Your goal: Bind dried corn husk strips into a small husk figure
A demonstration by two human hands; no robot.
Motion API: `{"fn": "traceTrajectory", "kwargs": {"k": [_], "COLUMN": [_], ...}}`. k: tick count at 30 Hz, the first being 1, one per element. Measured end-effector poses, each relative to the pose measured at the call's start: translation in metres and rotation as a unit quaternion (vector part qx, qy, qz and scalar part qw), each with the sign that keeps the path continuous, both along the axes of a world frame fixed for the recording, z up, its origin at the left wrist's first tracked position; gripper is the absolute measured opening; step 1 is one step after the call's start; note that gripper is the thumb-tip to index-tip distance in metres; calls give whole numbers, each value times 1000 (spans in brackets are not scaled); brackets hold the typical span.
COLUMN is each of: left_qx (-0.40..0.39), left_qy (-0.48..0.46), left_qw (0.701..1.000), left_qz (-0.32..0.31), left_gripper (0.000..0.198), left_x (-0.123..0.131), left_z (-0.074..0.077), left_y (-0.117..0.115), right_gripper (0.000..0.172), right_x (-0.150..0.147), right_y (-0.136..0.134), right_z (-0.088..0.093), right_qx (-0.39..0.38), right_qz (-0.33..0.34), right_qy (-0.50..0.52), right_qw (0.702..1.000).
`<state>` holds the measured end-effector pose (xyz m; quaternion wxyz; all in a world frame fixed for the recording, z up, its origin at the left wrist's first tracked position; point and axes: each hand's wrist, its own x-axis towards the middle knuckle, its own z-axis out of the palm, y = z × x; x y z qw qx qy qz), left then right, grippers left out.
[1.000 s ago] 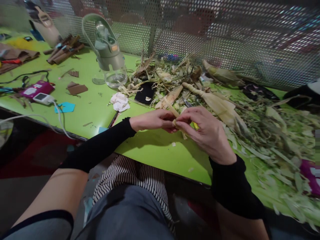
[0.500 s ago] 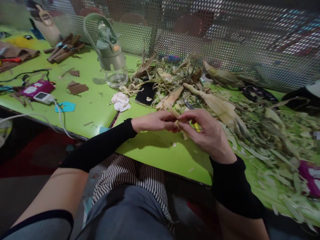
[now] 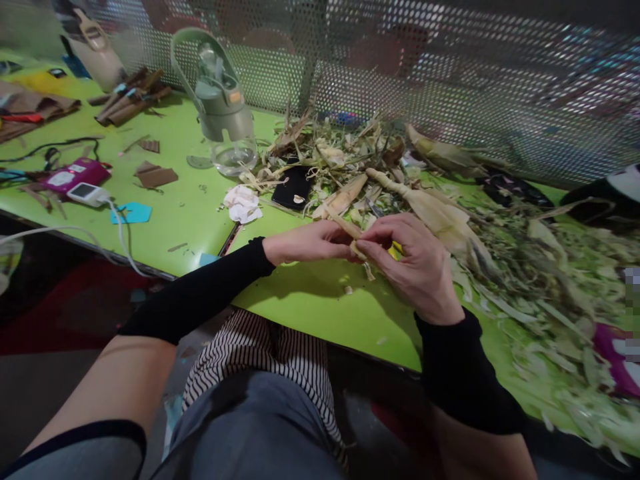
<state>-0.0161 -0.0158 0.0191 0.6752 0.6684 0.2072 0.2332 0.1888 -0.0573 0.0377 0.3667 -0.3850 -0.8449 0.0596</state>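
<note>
Between my two hands is a pale strip of dried corn husk [image 3: 344,223], its upper end pointing up and left. My left hand [image 3: 320,241] holds it from the left, with the fingertips partly hidden. From the right, my right hand [image 3: 413,267] pinches its lower part between thumb and forefinger; a frayed end [image 3: 369,270] hangs below. Just beyond my hands lie a larger dried husk [image 3: 345,193] and a long, stalked corn husk [image 3: 435,213]. A yellow thing [image 3: 397,248], mostly covered, shows behind my right hand.
A phone [image 3: 293,187], crumpled tissue [image 3: 243,203] and clear-bottomed bottle [image 3: 227,127] stand or lie beyond my left hand. Husk scraps [image 3: 540,280] cover the green table's right side. A perforated metal screen [image 3: 450,87] closes off the back. A white cable [image 3: 123,240] hangs over the left edge.
My right hand has shifted slightly left, still pinching the husk strip. The strip's upper end now reaches a little farther up and left. My left hand stays almost in place.
</note>
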Motion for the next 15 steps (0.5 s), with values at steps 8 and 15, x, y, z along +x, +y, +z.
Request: {"fn": "traceTrajectory", "kwargs": {"k": [8,15], "left_qx": [-41,-17], "left_qy": [-64,-21], "left_qw": [993,998], "left_qz": [88,54], "left_gripper": [27,46], "left_x": [3,4], "left_z": [-7,-3], "left_y": [3,3], "right_gripper": [25,58], "right_x": [-4,-4], "right_y": [-5,-2], "right_z": [-1,-1], "right_qx": [112,-179], "right_qz": [-140,-147], "right_qy": [70,53], "right_qw": [981,971]}}
